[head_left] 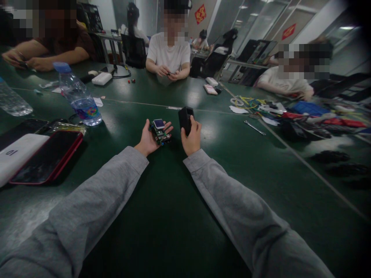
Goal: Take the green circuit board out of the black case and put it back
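Note:
Palm up, my left hand holds a small circuit board with a little screen on top. The board lies across the palm, with fingers spread behind it and the thumb raised at its left. My right hand grips a black box-like case, thumb at its near left side and fingers round its right. The case stands upright, apart from the circuit board and to its right. Part of the case is hidden behind my fingers.
To the left are a water bottle, a red-edged phone and a white power bank. A wrench lies on the green table at right, near tangled cables. Co-workers sit across the table.

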Action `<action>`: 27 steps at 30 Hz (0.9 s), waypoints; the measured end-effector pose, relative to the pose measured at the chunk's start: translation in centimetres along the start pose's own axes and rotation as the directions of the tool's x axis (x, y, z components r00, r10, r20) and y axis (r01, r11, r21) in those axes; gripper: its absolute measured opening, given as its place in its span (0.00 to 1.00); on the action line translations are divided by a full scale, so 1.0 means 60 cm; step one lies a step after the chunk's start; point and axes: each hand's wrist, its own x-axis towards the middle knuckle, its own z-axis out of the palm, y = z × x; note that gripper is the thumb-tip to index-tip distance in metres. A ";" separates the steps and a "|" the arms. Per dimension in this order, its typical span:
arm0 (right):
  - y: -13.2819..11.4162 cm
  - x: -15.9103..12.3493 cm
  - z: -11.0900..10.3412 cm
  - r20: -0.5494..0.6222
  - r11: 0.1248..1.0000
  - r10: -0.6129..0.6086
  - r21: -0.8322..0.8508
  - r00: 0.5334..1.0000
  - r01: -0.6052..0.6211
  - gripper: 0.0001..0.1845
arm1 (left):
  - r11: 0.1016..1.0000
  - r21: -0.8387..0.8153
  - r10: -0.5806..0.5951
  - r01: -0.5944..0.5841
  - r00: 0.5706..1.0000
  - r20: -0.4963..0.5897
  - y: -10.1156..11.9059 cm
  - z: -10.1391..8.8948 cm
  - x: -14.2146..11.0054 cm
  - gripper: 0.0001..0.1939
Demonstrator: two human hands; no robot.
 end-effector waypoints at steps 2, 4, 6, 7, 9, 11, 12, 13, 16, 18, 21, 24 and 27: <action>-0.015 0.000 -0.009 -0.046 0.999 -0.030 0.023 0.999 0.031 0.36 | 1.000 0.007 0.005 -0.004 1.000 -0.011 0.001 0.003 -0.002 0.38; -0.037 -0.007 -0.017 -0.044 0.996 -0.067 0.055 0.997 0.069 0.35 | 1.000 0.012 0.000 0.001 1.000 -0.029 0.001 0.005 -0.003 0.38; -0.060 -0.018 -0.021 -0.018 0.990 -0.111 0.089 0.994 0.112 0.35 | 1.000 0.015 -0.018 0.019 0.998 -0.052 0.001 0.007 -0.003 0.38; -0.071 -0.024 -0.022 0.001 0.987 -0.131 0.096 0.991 0.130 0.36 | 0.999 0.015 -0.029 0.030 0.998 -0.062 0.001 0.006 -0.002 0.39; -0.088 -0.035 -0.022 0.040 0.980 -0.165 0.123 0.986 0.159 0.36 | 0.999 0.014 -0.043 0.044 0.996 -0.076 0.000 0.004 0.001 0.39; -0.097 -0.043 -0.020 0.077 0.970 -0.197 0.158 0.977 0.183 0.36 | 0.999 0.017 -0.043 0.044 0.996 -0.082 -0.001 0.001 0.003 0.39; -0.100 -0.045 -0.018 0.094 0.966 -0.211 0.174 0.973 0.193 0.36 | 0.999 0.021 -0.045 0.047 0.995 -0.084 -0.002 0.000 0.004 0.39; -0.101 -0.046 -0.017 0.110 0.962 -0.221 0.185 0.969 0.198 0.36 | 0.998 0.026 -0.050 0.052 0.995 -0.086 -0.002 -0.001 0.004 0.39; -0.100 -0.047 -0.016 0.136 0.960 -0.225 0.199 0.965 0.196 0.34 | 0.997 0.036 -0.067 0.071 0.993 -0.094 -0.003 -0.001 0.004 0.40; -0.101 -0.048 -0.017 0.155 0.960 -0.228 0.200 0.961 0.195 0.34 | 0.997 0.033 -0.061 0.064 0.995 -0.079 -0.002 -0.001 0.003 0.41; -0.104 -0.051 -0.016 0.191 0.960 -0.239 0.190 0.952 0.203 0.33 | 0.998 0.023 -0.050 0.050 0.998 -0.027 -0.002 -0.005 0.006 0.40; -0.103 -0.054 -0.010 0.280 0.959 -0.263 0.183 0.923 0.218 0.34 | 1.000 -0.008 -0.025 0.025 1.000 0.002 -0.002 -0.010 0.010 0.42; -0.098 -0.055 -0.002 0.380 0.960 -0.269 0.182 0.885 0.214 0.36 | 0.999 -0.033 0.000 0.000 1.000 -0.009 -0.001 -0.011 0.013 0.44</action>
